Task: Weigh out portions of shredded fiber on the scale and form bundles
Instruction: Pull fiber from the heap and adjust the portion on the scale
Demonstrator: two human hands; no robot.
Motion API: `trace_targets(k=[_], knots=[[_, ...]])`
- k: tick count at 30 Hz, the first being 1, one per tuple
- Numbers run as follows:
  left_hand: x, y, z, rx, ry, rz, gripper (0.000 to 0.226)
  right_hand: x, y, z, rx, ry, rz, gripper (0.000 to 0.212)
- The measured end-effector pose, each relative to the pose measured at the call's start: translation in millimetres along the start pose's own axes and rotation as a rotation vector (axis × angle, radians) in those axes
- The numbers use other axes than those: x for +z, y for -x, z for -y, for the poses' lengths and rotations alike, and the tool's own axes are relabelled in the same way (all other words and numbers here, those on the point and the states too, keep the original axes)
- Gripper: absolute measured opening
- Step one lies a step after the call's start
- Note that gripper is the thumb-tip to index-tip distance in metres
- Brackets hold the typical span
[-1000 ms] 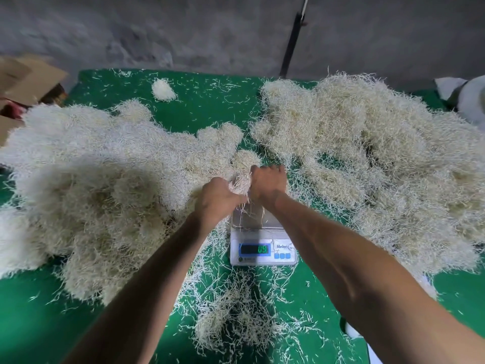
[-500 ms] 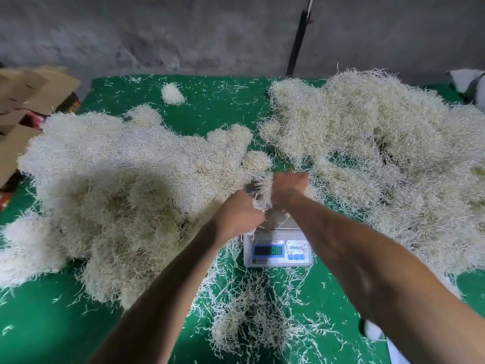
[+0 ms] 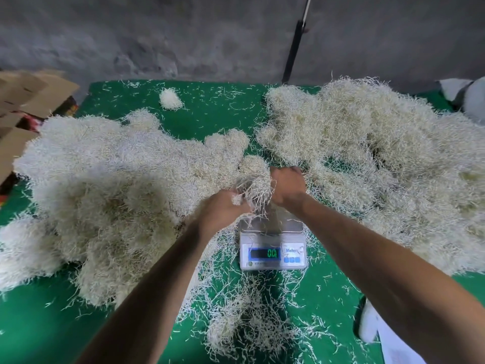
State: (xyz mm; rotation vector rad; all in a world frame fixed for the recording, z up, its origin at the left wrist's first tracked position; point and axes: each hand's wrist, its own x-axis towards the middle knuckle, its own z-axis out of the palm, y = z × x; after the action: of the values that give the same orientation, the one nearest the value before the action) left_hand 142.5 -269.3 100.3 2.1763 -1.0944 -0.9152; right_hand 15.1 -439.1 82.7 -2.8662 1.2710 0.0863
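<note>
Both hands, left hand [image 3: 223, 210] and right hand [image 3: 287, 186], are clutching one fiber portion [image 3: 256, 189] above the near-empty scale [image 3: 273, 249]; large piles are awaiting weighing.

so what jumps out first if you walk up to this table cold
Two big pale heaps of shredded fiber cover the green table: the left heap and the right heap. Between them, at centre, the left hand and right hand grip a fiber bundle above the scale, whose display glows green. A small lone tuft sits at the far edge.
</note>
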Motion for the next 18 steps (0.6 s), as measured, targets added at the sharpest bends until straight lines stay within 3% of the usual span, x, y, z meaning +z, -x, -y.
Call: trace_targets(k=[3,7,9,10,11,13,15,18], knots=[[4,-1,-12,0.068,0.083,-0.001,0.029,-5,1,-5,0.068,-0.033,0.015,0.055],[-8,14,6,0.136,0.147,-0.330,0.022,0,8,-21,0.129,0.012,0.060,0.064],[-11,22,19,0.238,0.126,-0.465,0.056,5,11,-22,0.143,0.040,0.082,0.067],[-10,23,26,0.255,0.231,-0.484,0.065,8,13,-20,0.159,0.046,0.105,0.066],[-11,27,23,0.258,0.404,-0.475,0.064,10,14,-18,0.176,0.043,0.125,0.065],[-11,32,24,0.232,0.529,-0.480,0.061,15,14,-11,0.180,-0.001,0.143,0.071],[-9,35,23,0.156,0.557,-0.406,0.064,18,11,-4,0.176,-0.085,0.141,0.083],[-10,39,13,0.054,0.642,-0.475,0.052,12,6,9,0.177,-0.163,0.190,0.110]])
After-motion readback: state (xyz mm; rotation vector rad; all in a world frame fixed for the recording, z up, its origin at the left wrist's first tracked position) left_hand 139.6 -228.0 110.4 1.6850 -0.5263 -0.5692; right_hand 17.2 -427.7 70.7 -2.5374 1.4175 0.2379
